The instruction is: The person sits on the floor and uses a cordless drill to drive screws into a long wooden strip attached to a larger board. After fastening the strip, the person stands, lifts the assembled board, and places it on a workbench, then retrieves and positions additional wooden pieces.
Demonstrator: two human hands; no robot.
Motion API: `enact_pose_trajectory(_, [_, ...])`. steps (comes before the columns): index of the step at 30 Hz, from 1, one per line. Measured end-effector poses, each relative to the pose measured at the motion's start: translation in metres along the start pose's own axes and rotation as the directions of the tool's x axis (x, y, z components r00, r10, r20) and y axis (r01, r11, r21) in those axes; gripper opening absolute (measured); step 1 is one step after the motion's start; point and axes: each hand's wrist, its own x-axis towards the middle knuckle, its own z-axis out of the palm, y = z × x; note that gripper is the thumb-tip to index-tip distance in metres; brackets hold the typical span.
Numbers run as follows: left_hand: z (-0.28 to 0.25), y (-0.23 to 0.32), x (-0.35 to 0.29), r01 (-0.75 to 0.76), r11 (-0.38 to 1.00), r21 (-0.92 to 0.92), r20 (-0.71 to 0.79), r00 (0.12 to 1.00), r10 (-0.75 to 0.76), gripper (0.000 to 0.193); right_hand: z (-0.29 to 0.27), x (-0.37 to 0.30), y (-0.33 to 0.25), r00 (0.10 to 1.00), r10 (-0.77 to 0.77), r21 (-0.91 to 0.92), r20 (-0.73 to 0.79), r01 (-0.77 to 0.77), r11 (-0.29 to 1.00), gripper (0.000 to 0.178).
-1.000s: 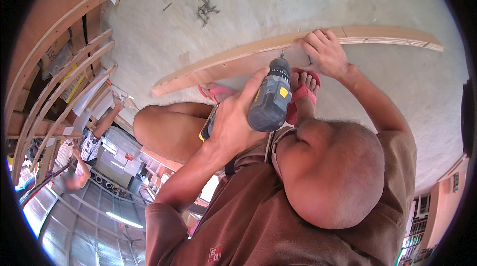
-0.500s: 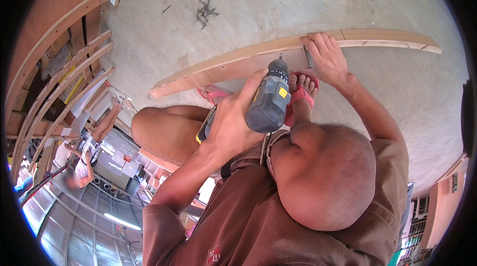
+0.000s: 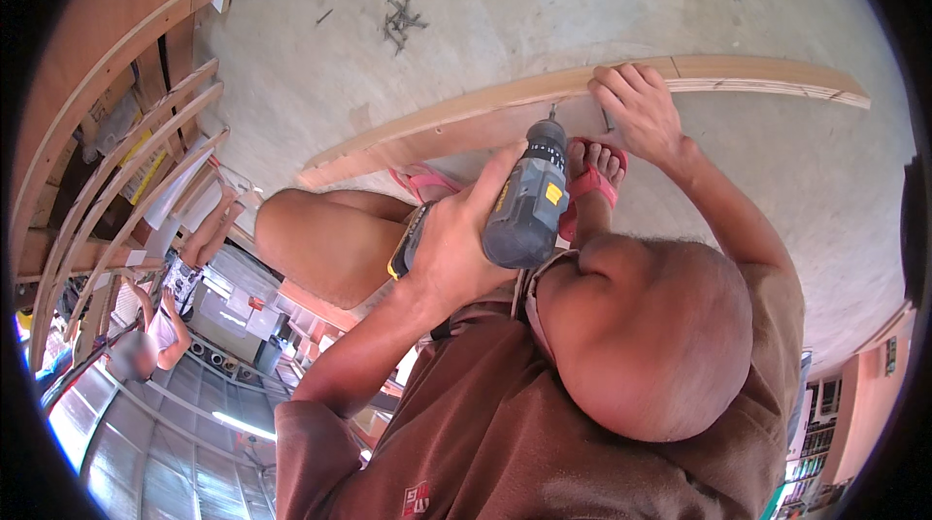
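Note:
A grey and black cordless drill (image 3: 527,214) is gripped in my left hand (image 3: 456,238), its bit pointing away from me. The bit's tip is close to the near face of a long, thin wooden board (image 3: 437,124) standing on edge across the floor; I cannot tell whether they touch. My right hand (image 3: 641,112) is closed over the board's top edge, right of the bit. A thin dark piece (image 3: 609,120), perhaps a screw, shows below its fingers; whether they hold it is unclear.
Beyond the board lies a small pile of dark screws (image 3: 401,25), with one loose screw (image 3: 324,16) beside it. Curved wooden strips and frames (image 3: 121,161) stand at the left. My foot in a red sandal (image 3: 592,185) is close behind the board. Another person (image 3: 165,326) is farther off.
My left hand and the drill have shifted slightly toward me and to the right. The right hand stays on the board. The other person's arms have moved.

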Motion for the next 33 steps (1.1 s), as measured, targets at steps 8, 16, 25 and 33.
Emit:
enact_pose_trajectory(8, [0.009,0.002,-0.002,0.042,0.996,-0.074,-0.054,0.997,-0.046,0.091,0.000,0.001,0.004,0.998,-0.011,-0.045,0.069,0.014,0.999,0.042])
enact_pose_trajectory(16, [0.009,0.006,0.001,0.048,0.998,-0.051,-0.033,0.998,-0.050,0.092,-0.003,0.003,0.002,0.995,-0.007,-0.062,0.100,0.014,0.998,0.035])
enact_pose_trajectory(25, [0.009,0.012,0.005,0.136,0.989,-0.063,-0.006,0.991,-0.137,0.093,-0.001,0.001,0.004,0.991,0.007,-0.017,0.136,-0.004,1.000,0.034])
enact_pose_trajectory(33, [0.013,0.006,0.014,0.137,0.989,-0.063,-0.017,0.990,-0.139,0.093,0.001,0.001,0.005,0.991,-0.012,-0.041,0.136,0.018,0.999,0.033])
